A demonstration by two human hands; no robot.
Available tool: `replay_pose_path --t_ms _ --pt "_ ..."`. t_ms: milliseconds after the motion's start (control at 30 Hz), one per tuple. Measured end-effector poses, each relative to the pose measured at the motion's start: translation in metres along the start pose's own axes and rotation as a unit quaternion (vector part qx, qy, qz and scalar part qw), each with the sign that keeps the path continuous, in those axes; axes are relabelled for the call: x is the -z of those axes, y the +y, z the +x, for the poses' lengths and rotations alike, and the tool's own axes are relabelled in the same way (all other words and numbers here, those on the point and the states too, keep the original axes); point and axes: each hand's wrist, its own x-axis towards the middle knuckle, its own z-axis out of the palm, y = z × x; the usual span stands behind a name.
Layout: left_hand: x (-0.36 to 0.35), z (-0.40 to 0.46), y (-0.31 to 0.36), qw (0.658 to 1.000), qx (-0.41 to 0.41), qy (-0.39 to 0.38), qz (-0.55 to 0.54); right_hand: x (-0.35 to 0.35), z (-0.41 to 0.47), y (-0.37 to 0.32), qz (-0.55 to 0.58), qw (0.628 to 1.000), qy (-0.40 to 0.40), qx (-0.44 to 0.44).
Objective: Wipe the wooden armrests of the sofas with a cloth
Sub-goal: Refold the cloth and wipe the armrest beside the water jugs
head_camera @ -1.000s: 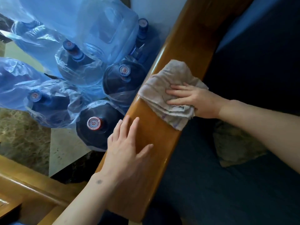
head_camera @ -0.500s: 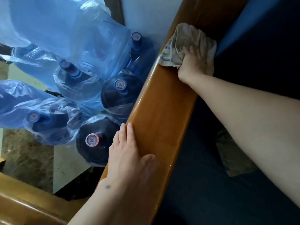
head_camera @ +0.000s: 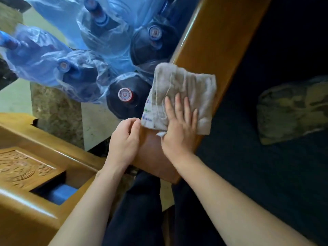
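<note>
A polished wooden armrest (head_camera: 209, 41) runs from the top right down to its near end at the centre. A folded grey cloth (head_camera: 184, 89) lies flat across it near that end. My right hand (head_camera: 179, 128) presses palm-down on the cloth's near part, fingers spread. My left hand (head_camera: 124, 139) rests on the armrest's left edge just beside the cloth, fingers curled, holding nothing.
Several large blue water bottles (head_camera: 127, 96) wrapped in plastic stand on the floor left of the armrest. A dark blue sofa seat (head_camera: 266, 157) with a camouflage-patterned cushion (head_camera: 292, 109) lies to the right. A second carved wooden sofa frame (head_camera: 26, 167) is at the lower left.
My right hand has pulled the cloth back from the armrest's far end to its near end. My left hand has slid to the near left edge. The view has tilted downward.
</note>
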Motion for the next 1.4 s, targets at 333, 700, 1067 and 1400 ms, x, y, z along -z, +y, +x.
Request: replay_pose_path --t_ms 333,700,1067,1400 --pt "0.005 -0.032 -0.018 1.000 0.022 -0.003 -0.007 -0.017 -0.088 0.075 0.050 0.928 -0.048 0.366" --pt "-0.014 -0.013 0.017 0.965 -0.222 -0.011 0.140 0.055 0.102 0.168 -0.125 0.669 -0.218 0.700" --pt "-0.053 0.045 0.098 0.925 -0.176 -0.072 0.330 0.131 0.302 0.182 -0.072 0.993 0.038 0.090" --pt "-0.042 0.052 0.093 0.962 -0.175 -0.055 0.204 0.115 0.274 0.135 -0.033 0.993 0.088 -0.067"
